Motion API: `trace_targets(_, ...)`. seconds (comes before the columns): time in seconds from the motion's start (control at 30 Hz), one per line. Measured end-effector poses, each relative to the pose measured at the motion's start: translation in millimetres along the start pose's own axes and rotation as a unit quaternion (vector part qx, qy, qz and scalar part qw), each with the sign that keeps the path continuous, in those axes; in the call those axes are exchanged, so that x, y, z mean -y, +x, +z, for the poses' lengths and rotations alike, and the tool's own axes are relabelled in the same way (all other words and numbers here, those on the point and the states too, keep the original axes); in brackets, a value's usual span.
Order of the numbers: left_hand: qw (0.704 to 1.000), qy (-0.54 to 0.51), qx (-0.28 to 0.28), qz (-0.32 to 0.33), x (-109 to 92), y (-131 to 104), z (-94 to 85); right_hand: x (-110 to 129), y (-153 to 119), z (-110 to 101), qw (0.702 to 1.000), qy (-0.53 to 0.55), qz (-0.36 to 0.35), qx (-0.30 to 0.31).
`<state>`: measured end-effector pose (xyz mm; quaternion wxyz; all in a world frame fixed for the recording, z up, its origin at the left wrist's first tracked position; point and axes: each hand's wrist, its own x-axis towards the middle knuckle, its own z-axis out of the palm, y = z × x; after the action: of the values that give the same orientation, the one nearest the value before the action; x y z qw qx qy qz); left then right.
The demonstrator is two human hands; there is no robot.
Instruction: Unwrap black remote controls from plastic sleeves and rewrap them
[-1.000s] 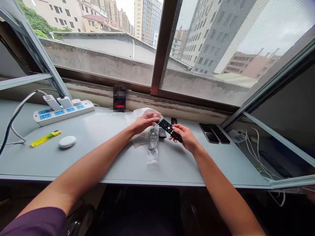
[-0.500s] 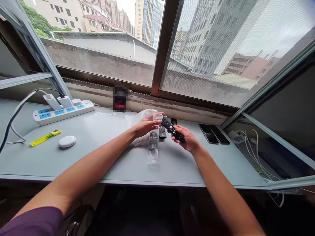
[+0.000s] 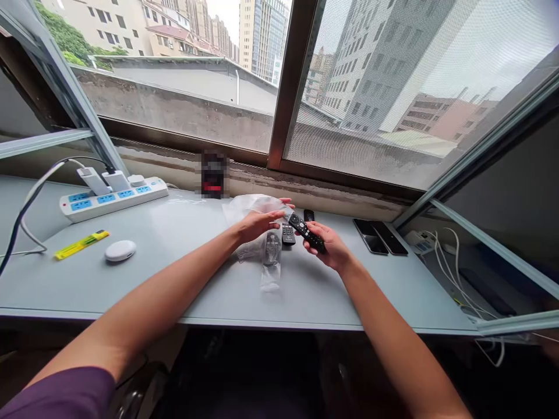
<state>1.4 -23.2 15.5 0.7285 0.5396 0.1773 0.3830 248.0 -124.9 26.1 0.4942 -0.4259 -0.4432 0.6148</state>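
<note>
My right hand (image 3: 329,244) is closed around the lower end of a black remote control (image 3: 303,227), which is tilted with its buttons facing up. At the remote's far end, clear plastic shows between it and my left hand (image 3: 259,224). The fingers of that hand are parted around the mouth of a clear plastic bag (image 3: 248,205). Below the hands, a second remote, wrapped in clear plastic (image 3: 271,262), lies on the desk. Another black remote (image 3: 287,234) with a keypad lies just behind it. A further dark remote (image 3: 309,215) is partly hidden by my right hand.
Two dark phones (image 3: 378,237) lie side by side on the desk (image 3: 314,302) at the right. To the left are a white power strip (image 3: 117,201), a yellow packet (image 3: 82,244) and a round white case (image 3: 120,251). A blurred dark object (image 3: 213,174) stands by the window.
The held remote's far end has shifted slightly down and right, and more clear plastic shows at its tip. My hands have otherwise barely moved.
</note>
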Motion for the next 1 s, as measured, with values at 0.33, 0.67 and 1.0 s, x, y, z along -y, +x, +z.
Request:
trace_targets(0.33,0.996,0.070,0.006,-0.061,6.8,-0.4,9.6,-9.3,2.1,3.7,0.999,-0.024,-0.012,0.026)
trace_targets(0.67,0.999,0.030,-0.010,0.017,-1.9,0.9,8.7,-4.6,2.3,1.0,1.000,0.027,-0.007,0.000)
trace_targets(1.0,0.998,0.040,-0.042,0.039,4.1,3.8,14.9,-4.5,8.4,-4.3,0.996,0.079,0.013,-0.027)
